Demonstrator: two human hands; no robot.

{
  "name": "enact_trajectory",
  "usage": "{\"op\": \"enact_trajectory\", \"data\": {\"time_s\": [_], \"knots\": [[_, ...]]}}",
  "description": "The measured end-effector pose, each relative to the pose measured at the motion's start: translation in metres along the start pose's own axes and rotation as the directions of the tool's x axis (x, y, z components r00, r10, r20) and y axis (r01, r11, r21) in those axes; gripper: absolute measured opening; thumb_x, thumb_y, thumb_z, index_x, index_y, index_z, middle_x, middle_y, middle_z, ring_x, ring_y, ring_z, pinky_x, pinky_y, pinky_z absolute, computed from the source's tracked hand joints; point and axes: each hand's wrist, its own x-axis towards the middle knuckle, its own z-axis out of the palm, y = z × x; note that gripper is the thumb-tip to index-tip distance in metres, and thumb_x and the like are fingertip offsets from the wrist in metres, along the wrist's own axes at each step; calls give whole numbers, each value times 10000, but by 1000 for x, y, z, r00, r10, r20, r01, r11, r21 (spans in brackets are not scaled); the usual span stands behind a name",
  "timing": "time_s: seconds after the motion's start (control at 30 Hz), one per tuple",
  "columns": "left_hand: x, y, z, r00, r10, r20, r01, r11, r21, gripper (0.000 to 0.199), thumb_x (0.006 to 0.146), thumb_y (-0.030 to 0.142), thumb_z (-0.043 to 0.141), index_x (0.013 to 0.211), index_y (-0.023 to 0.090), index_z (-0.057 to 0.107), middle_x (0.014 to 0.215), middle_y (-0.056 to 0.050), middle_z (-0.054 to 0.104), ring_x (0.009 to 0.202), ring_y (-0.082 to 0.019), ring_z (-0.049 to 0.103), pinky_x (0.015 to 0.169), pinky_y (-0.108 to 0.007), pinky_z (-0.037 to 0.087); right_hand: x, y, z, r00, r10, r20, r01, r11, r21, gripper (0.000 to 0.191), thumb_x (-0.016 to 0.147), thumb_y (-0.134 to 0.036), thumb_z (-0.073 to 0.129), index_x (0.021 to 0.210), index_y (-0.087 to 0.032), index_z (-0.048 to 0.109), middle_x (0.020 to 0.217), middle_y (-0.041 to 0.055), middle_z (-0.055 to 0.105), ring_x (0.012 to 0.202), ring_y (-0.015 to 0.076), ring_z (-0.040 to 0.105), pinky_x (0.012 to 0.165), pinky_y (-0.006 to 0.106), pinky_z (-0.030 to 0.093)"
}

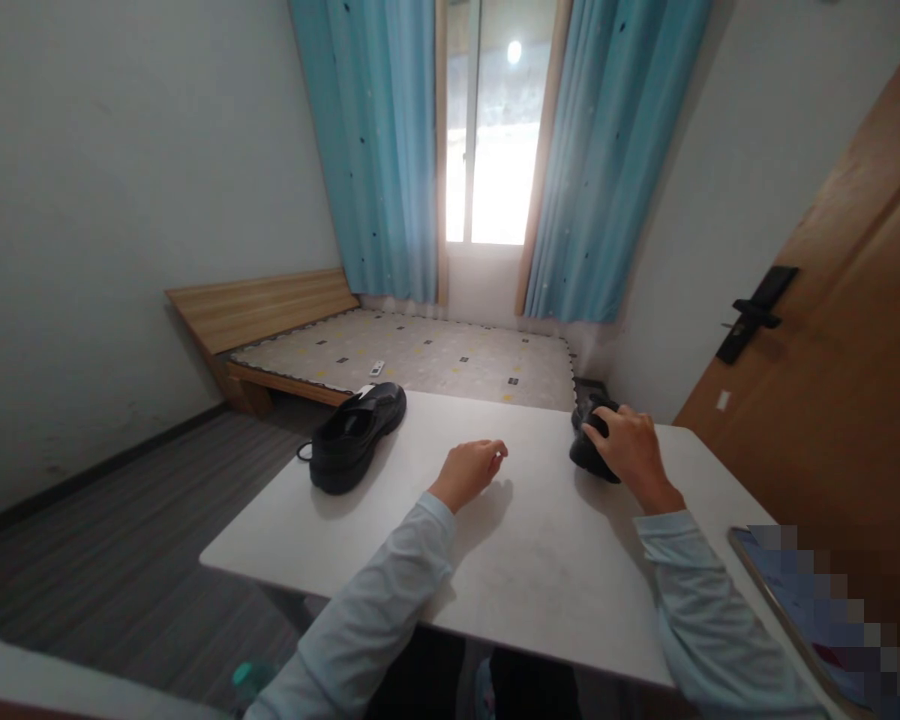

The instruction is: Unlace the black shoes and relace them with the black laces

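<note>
On the right of the white table (525,560), my right hand (634,450) is closed around a black shoe (589,455), gripping it from above; my fingers cover part of it. My left hand (471,472) hovers over the middle of the table with its fingers curled together. Nothing shows in it, though the inside of the fingers is hidden. Another black shoe (345,455) stands upright on the table's left side, its opening facing up, apart from both hands. A thin dark loop sticks out at its heel end.
A phone or tablet (795,610), partly blurred out, lies at the table's right edge. Behind the table is a bed (435,350) with a small white remote (377,368) on it. A wooden door (832,400) stands at the right. Something green (249,678) is low at left.
</note>
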Motion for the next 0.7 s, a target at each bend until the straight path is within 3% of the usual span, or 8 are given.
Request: {"op": "enact_trajectory", "data": {"time_s": [0.37, 0.7], "knots": [[1, 3, -5, 992, -115, -56, 115, 993, -1, 246, 889, 221, 423, 1031, 275, 617, 995, -9, 687, 829, -146, 638, 720, -240, 464, -23, -74, -14, 961, -264, -80, 271, 958, 98, 183, 860, -291, 511, 767, -187, 630, 705, 85, 608, 719, 218, 521, 725, 330, 324], [2, 2, -3, 987, -119, -109, 118, 993, -16, 230, 900, 263, 419, 1054, 256, 589, 958, -12, 690, 770, -137, 635, 685, -231, 458, -40, -99, -23, 924, -383, -15, 380, 911, 160, 123, 825, -275, 560, 764, -189, 623, 697, 75, 610, 688, 202, 517, 672, 313, 290]]}}
